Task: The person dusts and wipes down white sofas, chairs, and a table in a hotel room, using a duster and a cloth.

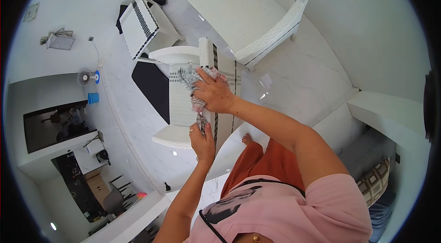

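Note:
A white woven armchair (183, 105) with black patterned bands stands in front of me, its backrest nearest my body. My right hand (215, 94) presses a crumpled grey and pink cloth (188, 78) against the top edge of that backrest, fingers bent over the fabric. Closer to me, my left hand (202, 143), with a ring on one finger, is closed around the cloth's twisted lower end beside the same edge. Parts of the cloth are hidden under my right palm.
A long white woven seat (239, 9) stands beyond the chair, with a smaller white woven piece (140, 27) to its left. A black panel (151, 89) lies left of the armchair. A fan (86, 78) and blue bin (93, 98) are farther left.

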`<state>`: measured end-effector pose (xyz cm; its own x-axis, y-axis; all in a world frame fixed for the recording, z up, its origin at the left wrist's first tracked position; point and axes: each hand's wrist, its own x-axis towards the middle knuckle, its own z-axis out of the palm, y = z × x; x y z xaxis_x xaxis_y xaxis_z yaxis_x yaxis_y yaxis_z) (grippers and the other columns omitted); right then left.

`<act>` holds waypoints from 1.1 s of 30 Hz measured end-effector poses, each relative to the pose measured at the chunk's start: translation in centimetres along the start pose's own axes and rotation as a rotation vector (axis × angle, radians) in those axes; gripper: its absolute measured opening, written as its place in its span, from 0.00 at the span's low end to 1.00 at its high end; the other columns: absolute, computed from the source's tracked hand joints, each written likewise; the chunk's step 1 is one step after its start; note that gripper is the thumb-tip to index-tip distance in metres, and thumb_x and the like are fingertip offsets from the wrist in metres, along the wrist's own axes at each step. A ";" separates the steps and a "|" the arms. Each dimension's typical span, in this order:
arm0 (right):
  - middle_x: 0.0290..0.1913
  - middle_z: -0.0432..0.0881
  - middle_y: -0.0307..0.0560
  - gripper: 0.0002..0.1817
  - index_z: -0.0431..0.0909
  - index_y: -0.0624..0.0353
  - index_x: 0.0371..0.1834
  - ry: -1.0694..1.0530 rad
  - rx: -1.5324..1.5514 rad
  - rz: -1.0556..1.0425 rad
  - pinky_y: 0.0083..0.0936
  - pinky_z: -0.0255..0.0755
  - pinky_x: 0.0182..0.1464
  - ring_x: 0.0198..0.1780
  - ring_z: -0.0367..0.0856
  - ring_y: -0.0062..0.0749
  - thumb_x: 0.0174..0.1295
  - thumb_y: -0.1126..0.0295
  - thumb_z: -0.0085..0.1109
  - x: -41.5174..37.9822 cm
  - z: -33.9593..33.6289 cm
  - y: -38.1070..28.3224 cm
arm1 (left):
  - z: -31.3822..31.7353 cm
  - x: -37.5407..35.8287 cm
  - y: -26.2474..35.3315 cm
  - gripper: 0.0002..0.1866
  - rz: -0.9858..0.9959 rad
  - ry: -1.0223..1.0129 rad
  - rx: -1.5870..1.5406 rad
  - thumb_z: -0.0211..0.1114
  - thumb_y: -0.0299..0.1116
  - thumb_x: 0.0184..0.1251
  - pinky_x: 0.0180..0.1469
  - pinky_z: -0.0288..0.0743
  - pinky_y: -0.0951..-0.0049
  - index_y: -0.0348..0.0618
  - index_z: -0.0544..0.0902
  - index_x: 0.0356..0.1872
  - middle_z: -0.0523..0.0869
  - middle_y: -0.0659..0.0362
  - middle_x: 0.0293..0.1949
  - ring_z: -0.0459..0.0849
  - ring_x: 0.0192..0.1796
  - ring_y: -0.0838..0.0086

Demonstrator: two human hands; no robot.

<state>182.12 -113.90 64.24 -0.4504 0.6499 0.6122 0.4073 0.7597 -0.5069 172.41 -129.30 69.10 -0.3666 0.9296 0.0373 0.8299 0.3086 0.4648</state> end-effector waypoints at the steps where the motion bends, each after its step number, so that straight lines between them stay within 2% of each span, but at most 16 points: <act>1: 0.60 0.74 0.50 0.07 0.83 0.52 0.33 -0.012 0.007 -0.008 0.58 0.62 0.65 0.75 0.52 0.60 0.52 0.66 0.62 0.9 -0.3 0.7 | -0.2 0.0 0.0 0.19 -0.004 -0.016 0.008 0.55 0.44 0.75 0.47 0.68 0.56 0.34 0.73 0.44 0.77 0.45 0.40 0.75 0.44 0.50; 3: 0.61 0.75 0.48 0.08 0.83 0.52 0.32 -0.016 0.076 0.217 0.57 0.59 0.68 0.76 0.52 0.61 0.53 0.62 0.63 4.1 -0.5 3.5 | -0.4 -0.4 -0.3 0.19 -0.025 -0.027 0.011 0.55 0.44 0.74 0.47 0.68 0.54 0.34 0.73 0.45 0.77 0.44 0.42 0.75 0.45 0.47; 6: 0.62 0.75 0.48 0.11 0.84 0.51 0.34 0.049 -0.065 0.318 0.56 0.63 0.65 0.76 0.51 0.61 0.53 0.59 0.66 8.1 -1.0 6.1 | -0.4 -0.2 -0.5 0.19 0.008 -0.027 0.026 0.57 0.43 0.73 0.46 0.69 0.53 0.34 0.73 0.46 0.77 0.44 0.41 0.75 0.44 0.47; 10: 0.64 0.75 0.47 0.11 0.84 0.51 0.36 0.019 -0.164 0.294 0.55 0.67 0.62 0.76 0.53 0.63 0.52 0.59 0.67 7.2 -1.1 4.4 | -0.8 -0.1 -0.3 0.17 -0.011 -0.054 0.009 0.57 0.41 0.72 0.47 0.68 0.53 0.33 0.74 0.45 0.78 0.44 0.42 0.75 0.45 0.47; 12: 0.62 0.76 0.47 0.13 0.84 0.51 0.40 0.024 -0.084 0.179 0.53 0.70 0.60 0.75 0.55 0.62 0.51 0.62 0.68 4.5 -0.1 2.4 | -1.2 -0.1 -0.5 0.17 -0.011 -0.039 -0.019 0.57 0.41 0.72 0.47 0.68 0.53 0.33 0.74 0.45 0.78 0.44 0.42 0.75 0.45 0.47; 14: 0.60 0.78 0.48 0.12 0.83 0.52 0.41 -0.160 0.135 0.184 0.50 0.70 0.61 0.75 0.57 0.57 0.52 0.66 0.67 2.0 -1.5 -0.7 | -1.2 0.0 -0.7 0.16 0.022 -0.043 -0.044 0.57 0.39 0.72 0.48 0.68 0.53 0.33 0.74 0.45 0.77 0.44 0.42 0.75 0.45 0.47; 16: 0.55 0.80 0.49 0.18 0.81 0.53 0.47 -0.247 0.233 0.071 0.44 0.73 0.56 0.69 0.69 0.50 0.50 0.73 0.65 0.6 -3.1 -1.9 | -1.4 0.0 -0.7 0.15 0.006 -0.044 -0.087 0.56 0.38 0.72 0.48 0.68 0.54 0.33 0.74 0.45 0.77 0.44 0.41 0.75 0.45 0.47; 17: 0.55 0.80 0.49 0.18 0.81 0.53 0.47 -0.257 0.209 0.063 0.44 0.73 0.56 0.69 0.69 0.50 0.50 0.73 0.65 0.6 -4.1 -1.6 | -1.6 -0.1 -1.0 0.14 -0.009 -0.053 -0.097 0.56 0.37 0.72 0.49 0.68 0.54 0.33 0.75 0.45 0.77 0.43 0.41 0.74 0.45 0.46; 20: 0.49 0.83 0.51 0.18 0.80 0.55 0.49 -0.082 0.743 0.440 0.36 0.75 0.52 0.57 0.80 0.48 0.52 0.78 0.60 2.8 -9.6 -1.0 | -1.6 -0.2 -2.3 0.15 -0.050 -0.083 -0.147 0.55 0.37 0.74 0.47 0.70 0.59 0.33 0.75 0.50 0.78 0.47 0.41 0.76 0.42 0.55; 22: 0.42 0.85 0.52 0.16 0.80 0.59 0.48 0.008 0.731 0.642 0.29 0.75 0.49 0.46 0.84 0.41 0.55 0.80 0.56 3.9 -13.0 1.7 | -0.3 0.1 -3.9 0.16 -0.179 -0.032 -0.412 0.55 0.36 0.75 0.46 0.71 0.64 0.33 0.75 0.52 0.79 0.50 0.42 0.77 0.40 0.61; 23: 0.41 0.86 0.50 0.14 0.80 0.61 0.47 0.004 0.759 0.666 0.28 0.74 0.49 0.45 0.84 0.37 0.57 0.79 0.55 3.0 -14.0 4.7 | 0.0 0.2 -4.7 0.16 -0.308 0.001 -0.641 0.54 0.36 0.75 0.45 0.72 0.68 0.34 0.75 0.55 0.80 0.53 0.42 0.78 0.39 0.68; 24: 0.40 0.86 0.48 0.13 0.81 0.63 0.47 0.009 0.791 0.693 0.26 0.74 0.49 0.43 0.83 0.32 0.60 0.77 0.54 1.9 -15.1 7.8 | -0.4 0.9 -5.5 0.16 -0.306 0.003 -0.648 0.54 0.36 0.75 0.45 0.72 0.68 0.34 0.75 0.55 0.80 0.53 0.42 0.78 0.39 0.68; 26: 0.38 0.87 0.43 0.12 0.83 0.66 0.46 0.227 0.821 0.889 0.25 0.74 0.48 0.42 0.81 0.25 0.63 0.74 0.54 1.8 -19.4 10.6 | -1.1 3.6 -5.8 0.16 -0.570 0.214 -0.909 0.55 0.34 0.75 0.44 0.72 0.75 0.36 0.75 0.57 0.81 0.59 0.42 0.77 0.39 0.77; 28: 0.42 0.86 0.42 0.15 0.83 0.65 0.48 0.354 0.734 1.189 0.26 0.74 0.50 0.43 0.82 0.28 0.65 0.68 0.54 1.1 -24.0 12.5 | -2.3 7.8 -2.5 0.15 -0.459 0.272 -0.947 0.55 0.32 0.74 0.44 0.72 0.75 0.37 0.76 0.57 0.82 0.59 0.42 0.78 0.39 0.77; 30: 0.47 0.85 0.44 0.18 0.81 0.62 0.53 0.459 1.113 1.355 0.29 0.75 0.52 0.47 0.83 0.31 0.65 0.63 0.55 -0.4 -26.9 15.5 | -4.2 11.8 2.9 0.15 -0.321 0.282 -0.991 0.55 0.30 0.73 0.43 0.74 0.75 0.38 0.76 0.57 0.83 0.58 0.43 0.79 0.40 0.77; 33: 0.51 0.84 0.45 0.21 0.78 0.61 0.57 0.528 1.326 1.226 0.32 0.75 0.54 0.50 0.82 0.32 0.66 0.60 0.54 1.1 -29.1 17.0 | -4.4 17.2 12.2 0.16 -0.135 0.018 -1.164 0.55 0.28 0.73 0.43 0.76 0.74 0.38 0.75 0.59 0.83 0.57 0.45 0.83 0.42 0.75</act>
<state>211.66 -100.84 73.92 -0.0605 0.8975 -0.4369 -0.6428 -0.3699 -0.6708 174.35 -110.45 79.30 -0.4360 0.8975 -0.0658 -0.0982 0.0253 0.9948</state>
